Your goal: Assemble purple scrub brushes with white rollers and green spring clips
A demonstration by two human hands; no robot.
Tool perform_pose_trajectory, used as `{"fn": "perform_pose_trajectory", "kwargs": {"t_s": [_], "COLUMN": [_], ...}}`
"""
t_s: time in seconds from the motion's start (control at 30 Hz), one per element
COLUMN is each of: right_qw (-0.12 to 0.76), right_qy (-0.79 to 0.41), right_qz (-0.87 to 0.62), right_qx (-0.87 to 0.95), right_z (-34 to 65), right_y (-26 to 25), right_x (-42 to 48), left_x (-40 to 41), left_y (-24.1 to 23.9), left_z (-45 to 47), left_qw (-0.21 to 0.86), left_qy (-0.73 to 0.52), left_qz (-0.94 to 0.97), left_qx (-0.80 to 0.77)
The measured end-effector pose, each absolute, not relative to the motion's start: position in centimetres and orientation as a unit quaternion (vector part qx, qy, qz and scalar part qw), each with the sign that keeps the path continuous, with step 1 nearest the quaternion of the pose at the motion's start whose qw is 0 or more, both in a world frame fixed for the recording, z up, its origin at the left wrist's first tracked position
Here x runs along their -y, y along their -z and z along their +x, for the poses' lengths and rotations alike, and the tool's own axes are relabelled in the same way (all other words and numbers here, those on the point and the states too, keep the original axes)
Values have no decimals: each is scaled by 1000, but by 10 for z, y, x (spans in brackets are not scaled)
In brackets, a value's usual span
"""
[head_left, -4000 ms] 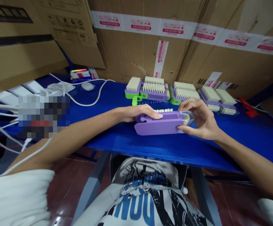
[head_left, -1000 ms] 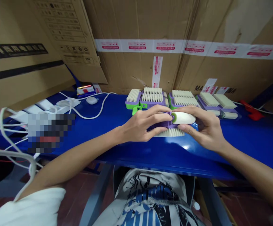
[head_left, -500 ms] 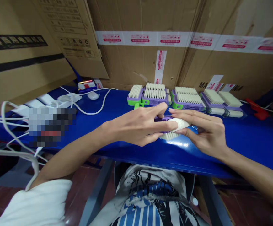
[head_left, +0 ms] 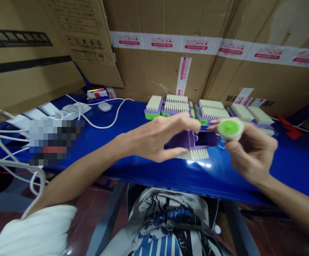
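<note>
My left hand [head_left: 154, 138] grips the left end of a purple plastic brush body [head_left: 191, 137], thumb in front and fingers behind. The body is tipped so its hollow inside with a cross rib faces me, and its cream bristles [head_left: 199, 154] point down toward the blue table. Pinched in my right hand [head_left: 258, 151] is a white round piece [head_left: 230, 128] with a green end, held just off the right end of the body. It is slightly blurred. A small clear part [head_left: 220, 141] shows beneath it, partly hidden.
Several purple and green brushes [head_left: 210, 110] stand bristles-up along the cardboard wall [head_left: 149, 74]. A red tool-like object [head_left: 290, 128] lies at the far right. On the left are a white mouse [head_left: 104, 106], a power strip [head_left: 76, 108], white cables and a small box [head_left: 97, 96].
My right hand has drawn the white piece away from the brush body and turned its green end toward me. The hollow inside of the body now shows. My left hand stays on it.
</note>
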State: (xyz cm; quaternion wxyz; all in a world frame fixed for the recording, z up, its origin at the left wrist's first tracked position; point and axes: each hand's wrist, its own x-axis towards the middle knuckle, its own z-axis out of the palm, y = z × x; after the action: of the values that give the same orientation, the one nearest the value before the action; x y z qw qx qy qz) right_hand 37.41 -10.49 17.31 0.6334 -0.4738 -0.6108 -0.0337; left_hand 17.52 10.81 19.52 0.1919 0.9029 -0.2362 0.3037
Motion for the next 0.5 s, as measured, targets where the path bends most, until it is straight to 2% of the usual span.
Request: {"fn": "perform_pose_trajectory", "kwargs": {"t_s": [0.1, 0.17, 0.27, 0.37, 0.5], "right_qw": [716, 691, 574, 409, 188], "right_qy": [54, 35, 5, 36, 147], "right_qz": [-444, -497, -616, -683, -691], "right_qx": [537, 523, 539, 604, 682], "right_z": [394, 410, 434, 445, 444], "right_y": [-172, -170, -161, -149, -139], "right_x": [99, 95, 89, 85, 81], "left_x": [-138, -174, -239, -289, -313], "left_y": [-192, -192, -192, -185, -163], "left_z": [189, 197, 204, 203, 202], "left_qw": [367, 441, 484, 511, 515], "left_qy": [-347, -407, -527, -544, -520], "left_qz": [854, 800, 691, 619, 557], "left_qx": [128, 8, -98, -245, -393]}}
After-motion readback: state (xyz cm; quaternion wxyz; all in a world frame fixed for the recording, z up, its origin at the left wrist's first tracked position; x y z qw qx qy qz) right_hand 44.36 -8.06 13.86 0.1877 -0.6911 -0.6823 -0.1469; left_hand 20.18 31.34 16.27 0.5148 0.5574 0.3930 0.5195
